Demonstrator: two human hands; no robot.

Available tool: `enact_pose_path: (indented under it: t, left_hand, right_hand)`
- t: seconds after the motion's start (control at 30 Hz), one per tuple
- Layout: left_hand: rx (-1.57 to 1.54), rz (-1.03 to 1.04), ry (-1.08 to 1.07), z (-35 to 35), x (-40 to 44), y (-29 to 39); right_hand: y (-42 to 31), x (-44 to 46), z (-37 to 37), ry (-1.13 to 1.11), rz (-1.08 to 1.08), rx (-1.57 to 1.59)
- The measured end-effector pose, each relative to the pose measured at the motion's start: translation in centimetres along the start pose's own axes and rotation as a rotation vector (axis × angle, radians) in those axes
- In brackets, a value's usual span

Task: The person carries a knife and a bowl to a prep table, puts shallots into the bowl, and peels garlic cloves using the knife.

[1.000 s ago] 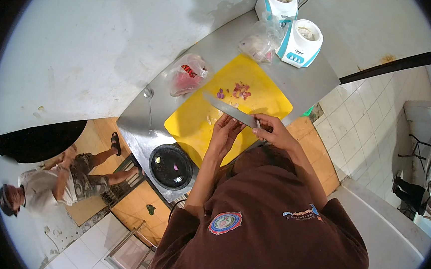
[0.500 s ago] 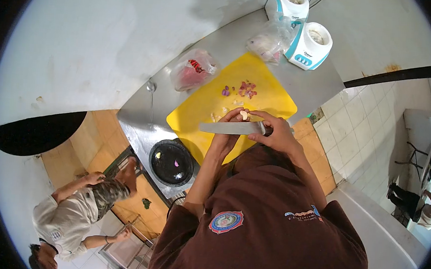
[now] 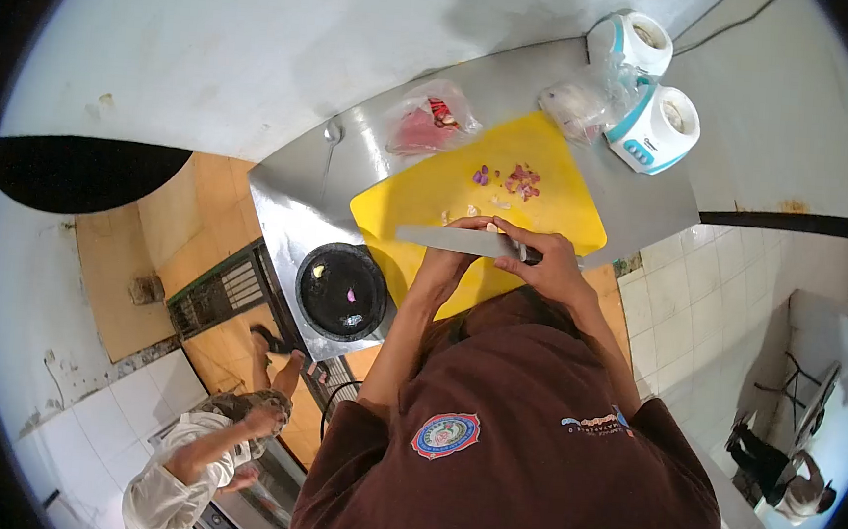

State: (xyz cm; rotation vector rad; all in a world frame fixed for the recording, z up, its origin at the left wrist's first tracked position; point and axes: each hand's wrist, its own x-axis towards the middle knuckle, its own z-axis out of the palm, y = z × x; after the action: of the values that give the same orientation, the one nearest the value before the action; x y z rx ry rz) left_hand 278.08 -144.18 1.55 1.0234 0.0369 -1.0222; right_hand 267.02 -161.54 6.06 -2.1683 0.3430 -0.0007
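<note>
My right hand [image 3: 554,258] grips the dark handle of a knife [image 3: 450,239], its broad blade pointing left across my left hand. My left hand [image 3: 451,264] is closed around a small pale garlic clove [image 3: 491,227], partly hidden by fingers and blade. Both hands meet above the near part of a yellow cutting board [image 3: 404,199]. Farther up the board lie chopped reddish shallot pieces [image 3: 522,181] and a few purple pieces [image 3: 481,175]. White peeled bits [image 3: 473,210] rest just beyond my fingers.
A black stone mortar [image 3: 328,307] with two small pieces inside stands left of the board. Plastic bags [image 3: 423,132] and two white-blue blender bases [image 3: 655,128] sit behind it. A spoon [image 3: 332,132] lies on the steel table. One person [image 3: 204,451] is at lower left, another [image 3: 791,477] far right.
The view has shifted, so the table items appear farther right. The knife and clove have drawn closer together, with more of the clove covered. The person at left has moved.
</note>
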Motion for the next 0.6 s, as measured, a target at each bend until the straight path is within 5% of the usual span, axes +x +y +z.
enact_pose_path:
  t: [0.3,0.6]
  left_hand:
    - [-0.124,0.085,-0.043,-0.7,-0.1,-0.1]
    - [-0.005,0.041,0.087,0.4,-0.2,0.6]
  right_hand:
    - [0.6,1.3,1.0,0.079,-0.029,0.225]
    - [-1.0,0.7,-1.0,-0.201,0.090,0.162]
